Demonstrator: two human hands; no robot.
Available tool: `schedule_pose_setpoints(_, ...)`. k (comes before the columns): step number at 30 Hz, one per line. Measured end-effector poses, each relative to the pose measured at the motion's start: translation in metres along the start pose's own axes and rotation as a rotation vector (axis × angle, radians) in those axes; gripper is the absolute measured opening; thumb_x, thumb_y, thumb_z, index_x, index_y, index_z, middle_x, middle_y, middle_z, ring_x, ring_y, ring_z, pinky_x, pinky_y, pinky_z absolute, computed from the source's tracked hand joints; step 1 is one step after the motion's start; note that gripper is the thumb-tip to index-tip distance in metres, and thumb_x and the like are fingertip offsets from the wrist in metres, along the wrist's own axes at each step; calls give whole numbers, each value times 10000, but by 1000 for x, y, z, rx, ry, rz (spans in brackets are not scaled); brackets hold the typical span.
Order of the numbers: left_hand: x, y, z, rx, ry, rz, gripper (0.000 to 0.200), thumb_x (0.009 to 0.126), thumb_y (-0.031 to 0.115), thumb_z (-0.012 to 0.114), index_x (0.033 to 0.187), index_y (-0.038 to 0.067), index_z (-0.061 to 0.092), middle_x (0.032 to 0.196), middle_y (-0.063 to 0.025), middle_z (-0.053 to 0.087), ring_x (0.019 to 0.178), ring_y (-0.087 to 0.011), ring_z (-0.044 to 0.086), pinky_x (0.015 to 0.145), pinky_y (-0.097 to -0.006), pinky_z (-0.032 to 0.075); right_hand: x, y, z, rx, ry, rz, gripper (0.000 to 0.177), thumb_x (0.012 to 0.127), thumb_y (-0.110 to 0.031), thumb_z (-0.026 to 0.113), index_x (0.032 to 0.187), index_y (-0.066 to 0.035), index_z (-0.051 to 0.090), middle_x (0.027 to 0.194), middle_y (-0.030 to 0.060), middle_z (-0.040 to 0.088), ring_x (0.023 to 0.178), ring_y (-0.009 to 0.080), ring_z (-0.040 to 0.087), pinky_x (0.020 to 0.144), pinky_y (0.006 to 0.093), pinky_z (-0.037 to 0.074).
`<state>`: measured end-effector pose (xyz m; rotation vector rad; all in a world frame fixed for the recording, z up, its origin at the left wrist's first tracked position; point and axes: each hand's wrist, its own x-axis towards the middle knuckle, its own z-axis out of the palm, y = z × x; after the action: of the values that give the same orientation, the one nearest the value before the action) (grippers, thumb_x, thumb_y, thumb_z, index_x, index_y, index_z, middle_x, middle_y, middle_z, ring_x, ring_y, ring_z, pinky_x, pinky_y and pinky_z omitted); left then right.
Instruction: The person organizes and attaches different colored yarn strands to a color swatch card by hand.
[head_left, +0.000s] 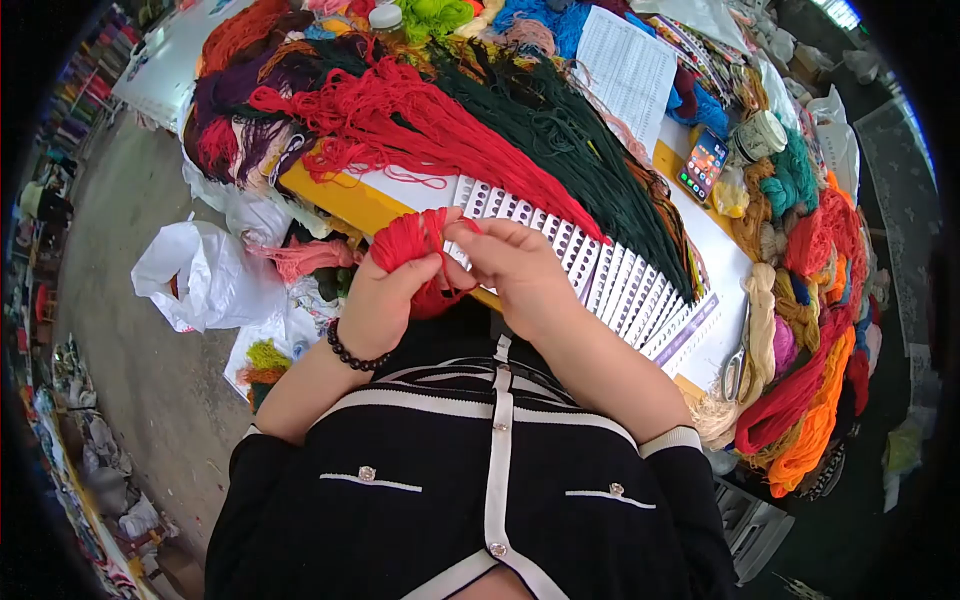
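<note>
My left hand (385, 292) is closed around a bundle of red yarn (408, 240), held just in front of my body at the table's near edge. Against the bundle's right side, my right hand (515, 262) pinches a strand of the same red yarn between thumb and fingers. Beyond both hands lies a long spread of loose red yarn (440, 120), with a dark green hank (590, 165) beside it. Under these yarns are white cards (570, 245) with rows of dark holes.
A phone (703, 163) and a jar (760, 137) lie at the right, near a printed sheet (625, 70). Scissors (735, 372) rest by cream yarn (758, 320). Orange yarn (815, 420) hangs off the right edge. A white plastic bag (205, 275) stands left.
</note>
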<state>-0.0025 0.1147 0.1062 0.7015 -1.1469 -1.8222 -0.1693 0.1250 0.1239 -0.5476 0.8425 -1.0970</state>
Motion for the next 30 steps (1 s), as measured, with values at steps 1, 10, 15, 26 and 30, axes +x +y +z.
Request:
schedule_pose_setpoints(1,0,-1,3,1,-6,-3,381,885,1,417,1262,-9,471,1168,-89,564,1017,-142,551,877,-259,435,2,5,-1,3,5,-4,126,845,-119,612,872,1,635,704,8,584,595,59,486,598,209,406)
schedule_pose_setpoints(10,-6,6,10,220,79,-67,377,853,29,515,1230,20,514,902,-35,608,610,-51,518,570,-185,431,1,14,-3,20,-41,-80,93,830,-52,601,883,20,627,761,52,619,652,94,564,621,211,453)
schedule_pose_setpoints(15,-3,4,8,168,176,-84,292,873,88,487,1145,49,587,698,16,541,493,-40,434,445,-164,349,-1,12,2,-29,8,-113,112,833,-57,598,904,26,627,826,73,640,756,111,608,730,232,488)
schedule_pose_setpoints(26,-2,4,15,343,170,-56,305,888,87,468,1169,59,583,721,32,542,508,-30,430,452,-164,361,-1,14,-4,-148,-7,-82,111,827,-69,619,865,32,645,804,65,644,733,100,599,708,222,477)
schedule_pose_setpoints(30,-3,3,12,238,163,-78,333,874,42,459,1191,25,560,873,-21,629,518,-40,452,475,-176,371,-2,12,-1,-79,1,-72,102,828,-66,624,869,27,638,806,66,643,732,100,597,706,224,478)
